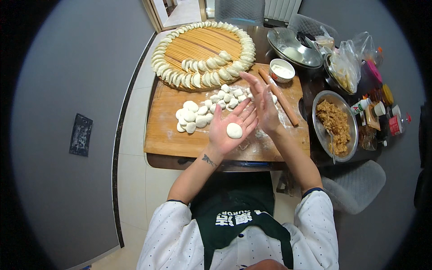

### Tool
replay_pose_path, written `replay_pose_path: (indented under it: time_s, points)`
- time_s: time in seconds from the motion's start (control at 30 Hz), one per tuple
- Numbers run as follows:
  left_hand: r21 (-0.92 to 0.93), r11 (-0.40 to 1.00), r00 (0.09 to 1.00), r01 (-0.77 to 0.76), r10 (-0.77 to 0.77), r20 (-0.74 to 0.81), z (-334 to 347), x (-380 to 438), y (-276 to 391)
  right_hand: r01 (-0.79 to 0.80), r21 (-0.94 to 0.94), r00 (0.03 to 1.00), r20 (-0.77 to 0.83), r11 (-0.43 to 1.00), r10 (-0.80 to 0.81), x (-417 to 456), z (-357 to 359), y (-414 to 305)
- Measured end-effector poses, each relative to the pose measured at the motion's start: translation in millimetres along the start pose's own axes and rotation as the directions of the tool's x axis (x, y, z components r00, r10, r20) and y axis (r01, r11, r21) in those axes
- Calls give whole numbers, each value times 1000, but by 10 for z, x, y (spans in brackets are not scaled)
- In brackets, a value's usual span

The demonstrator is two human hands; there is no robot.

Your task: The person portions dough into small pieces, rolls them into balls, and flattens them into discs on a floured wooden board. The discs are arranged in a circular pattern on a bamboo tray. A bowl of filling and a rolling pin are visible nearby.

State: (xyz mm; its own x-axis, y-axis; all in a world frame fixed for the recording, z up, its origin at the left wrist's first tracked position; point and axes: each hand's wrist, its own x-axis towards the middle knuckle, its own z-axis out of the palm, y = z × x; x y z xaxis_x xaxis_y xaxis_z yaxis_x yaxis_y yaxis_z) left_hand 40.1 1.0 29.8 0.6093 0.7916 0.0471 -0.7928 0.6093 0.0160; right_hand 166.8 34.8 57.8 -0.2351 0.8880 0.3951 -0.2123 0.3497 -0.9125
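On the upturned palm of my left hand (219, 131) lies a small flattened disc of dough (234, 131); the fingers are stretched out beneath it. My right hand (266, 109) is raised on edge just right of the left fingers, holding nothing, its thumb apart from the fingers. Both are above a floured wooden board (162, 145). Left of my left hand, several flattened dough discs (189, 116) lie in a heap. Beyond my fingertips sit several small dough lumps (226, 98), partly hidden by the hands. A wooden rolling pin (280, 98) slants behind my right hand.
A round tray (202, 42) ringed with folded dumplings (248, 47) overlaps the board's far edge. To the right stand a bowl of flour (282, 71), a metal bowl (354, 135) of filling (334, 121) with a spoon, a glass-lidded pan (287, 37), plastic bags (347, 64) and bottles (395, 125).
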Motion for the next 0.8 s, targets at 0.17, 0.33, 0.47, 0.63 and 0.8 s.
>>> replay_pose_path:
  time_s: [0.17, 0.33, 0.47, 0.63, 0.8]
  points:
    - [358, 863, 901, -355, 419, -115, -108, -45, 367, -188, -396, 975, -187, 899, 122, -82, -142, 159]
    - [702, 566, 730, -432, 676, -96, -57, -78, 765, -5, -717, 994, 75, 697, 84, -133, -13, 452]
    - [584, 621, 706, -523, 699, -110, -115, -104, 1013, 155, -718, 972, 232, 679, 23, -129, 322, 546]
    - [639, 559, 651, -528, 750, -118, -181, -84, 1072, 149, -755, 972, 230, 639, 45, -67, 543, 632]
    - [752, 377, 572, -541, 820, 1, -168, -134, 975, 49, -735, 983, 157, 676, 100, -59, 448, 594]
